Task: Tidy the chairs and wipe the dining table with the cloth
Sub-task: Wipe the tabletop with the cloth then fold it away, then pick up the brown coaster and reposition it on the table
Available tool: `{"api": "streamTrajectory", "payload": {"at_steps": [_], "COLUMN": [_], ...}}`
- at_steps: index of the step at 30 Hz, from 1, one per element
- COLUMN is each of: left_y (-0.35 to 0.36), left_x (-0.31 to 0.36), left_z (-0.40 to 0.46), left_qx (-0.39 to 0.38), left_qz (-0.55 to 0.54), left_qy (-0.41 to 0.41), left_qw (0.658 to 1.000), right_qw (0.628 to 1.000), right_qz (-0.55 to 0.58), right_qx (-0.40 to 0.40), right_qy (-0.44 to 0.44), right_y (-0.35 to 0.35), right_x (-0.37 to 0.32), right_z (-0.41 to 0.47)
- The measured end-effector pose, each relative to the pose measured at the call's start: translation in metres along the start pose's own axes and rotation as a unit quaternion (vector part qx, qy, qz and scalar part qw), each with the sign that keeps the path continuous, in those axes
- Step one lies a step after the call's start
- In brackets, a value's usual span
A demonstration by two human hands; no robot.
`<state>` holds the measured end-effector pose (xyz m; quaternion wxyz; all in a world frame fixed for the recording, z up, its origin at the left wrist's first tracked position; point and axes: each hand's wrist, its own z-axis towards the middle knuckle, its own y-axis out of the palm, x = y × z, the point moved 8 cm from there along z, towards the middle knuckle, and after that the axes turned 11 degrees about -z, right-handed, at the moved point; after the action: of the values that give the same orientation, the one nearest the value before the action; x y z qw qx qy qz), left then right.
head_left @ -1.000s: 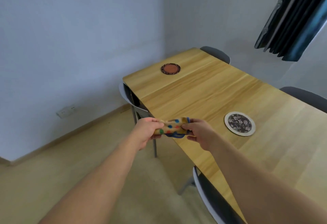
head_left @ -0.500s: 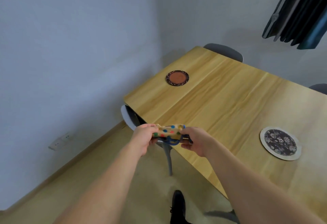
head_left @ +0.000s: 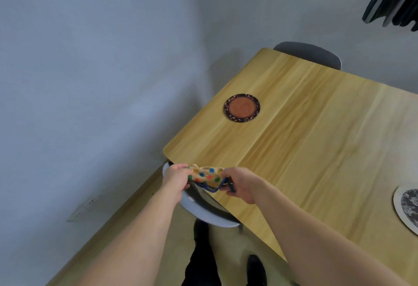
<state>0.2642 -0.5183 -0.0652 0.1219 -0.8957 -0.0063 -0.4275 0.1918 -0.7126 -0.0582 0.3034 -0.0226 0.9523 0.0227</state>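
Small tan cloth with coloured dots and a blue trim (head_left: 207, 176), bunched and stretched between the person's two hands just above the near-left edge of the light wooden dining table (head_left: 316, 150). The left hand (head_left: 176, 180) pinches one end with curled fingers; the right hand (head_left: 241, 184) grips the other end likewise. Step in hand, as judged: readying the cloth, wiping not yet begun. The next move calls for laying the cloth flat on the wood and pressing it under one palm.

Directly below the hands, a grey chair with a rounded seat (head_left: 203, 211) sits tucked under the table's corner; a second grey chair back (head_left: 309, 54) shows at the far end. A round brown coaster with a dark patterned rim (head_left: 242, 108) lies near the left edge, and a round pale mat with a dark floral centre (head_left: 407, 206) at the right margin; both would need lifting or skirting. The pale grey wall (head_left: 90, 82) stands close on the left, so free room lies rightward across the tabletop.
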Motion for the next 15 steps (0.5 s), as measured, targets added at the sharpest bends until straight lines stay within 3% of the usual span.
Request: {"api": "streamTrajectory", "payload": {"at_steps": [7, 15], "left_y": [-0.029, -0.031], "left_x": [0.038, 0.057], "left_z": [0.111, 0.224], "left_qx": [0.001, -0.077], "left_qz": [0.115, 0.247], "left_qy": [0.031, 0.025], "left_qw": [0.993, 0.966], "right_qw": [0.998, 0.984], "right_qz": [-0.021, -0.109], "right_qx": [-0.012, 0.002], "right_qy": [0.060, 0.143], "right_y": [0.063, 0.113], "right_x": [-0.047, -0.093], "right_z": [0.080, 0.158]}}
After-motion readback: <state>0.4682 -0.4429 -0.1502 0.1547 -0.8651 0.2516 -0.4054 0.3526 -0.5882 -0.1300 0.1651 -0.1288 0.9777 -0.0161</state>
